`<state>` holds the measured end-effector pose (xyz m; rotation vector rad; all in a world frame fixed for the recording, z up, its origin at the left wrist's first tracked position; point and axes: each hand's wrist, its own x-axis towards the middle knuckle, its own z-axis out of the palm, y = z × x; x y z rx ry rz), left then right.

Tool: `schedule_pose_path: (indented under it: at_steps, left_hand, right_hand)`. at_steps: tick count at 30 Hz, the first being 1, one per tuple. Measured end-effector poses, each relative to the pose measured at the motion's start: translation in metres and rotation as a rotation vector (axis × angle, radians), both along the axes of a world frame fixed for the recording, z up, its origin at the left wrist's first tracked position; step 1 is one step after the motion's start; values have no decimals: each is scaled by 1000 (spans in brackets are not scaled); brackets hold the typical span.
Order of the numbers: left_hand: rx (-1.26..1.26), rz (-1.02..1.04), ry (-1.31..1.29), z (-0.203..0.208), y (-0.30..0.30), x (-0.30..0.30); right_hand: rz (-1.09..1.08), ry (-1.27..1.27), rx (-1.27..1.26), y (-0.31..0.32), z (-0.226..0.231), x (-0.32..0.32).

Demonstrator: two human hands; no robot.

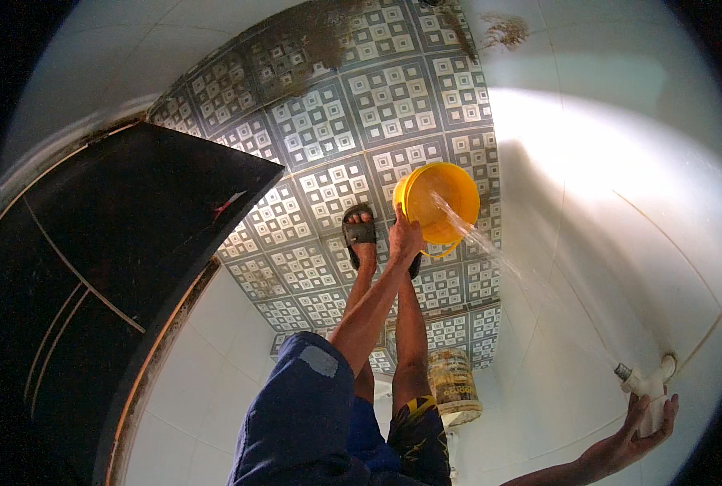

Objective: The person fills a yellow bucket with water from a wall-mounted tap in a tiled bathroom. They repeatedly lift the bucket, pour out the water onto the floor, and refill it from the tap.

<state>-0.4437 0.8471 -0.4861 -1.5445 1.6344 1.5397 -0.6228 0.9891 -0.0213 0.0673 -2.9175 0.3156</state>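
My left hand [406, 236] is closed on the near left rim of a yellow bucket [460, 180], holding it tilted above the tiled floor in front of my legs. A jet of water [490, 245] shoots from a white wall tap [649, 387] on the right and lands inside the bucket. The bucket's thin yellow handle hangs down on its near side. My right hand [640, 428] reaches up from below to the tap, its fingers and thumb curled around the tap's lower part. How much water the bucket holds is hard to see.
Patterned grey and white tiles [319, 130] cover the floor, with dark dirt at the far end. A black door panel [134, 243] juts in from the left. Behind my sandalled feet [360, 233] stands a stained bucket [454, 387]. White tiled walls [531, 324] close in the space.
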Motion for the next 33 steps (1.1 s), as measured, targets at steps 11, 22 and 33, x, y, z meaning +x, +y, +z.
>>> schedule_pose_path:
  at_steps: [11, 22, 33]
  left_hand:
    - [-87, -337, -218, 1, -45, -22]
    - [23, -954, -1457, -102, -176, -151]
    - [-575, -1110, -2129, 20, -268, -165]
  right_hand:
    - [0, -35, -24, 2, 3, 1]
    - [-37, -35, 13, -3, 1, -3]
    - [-49, -37, -142, -4, 3, -3]
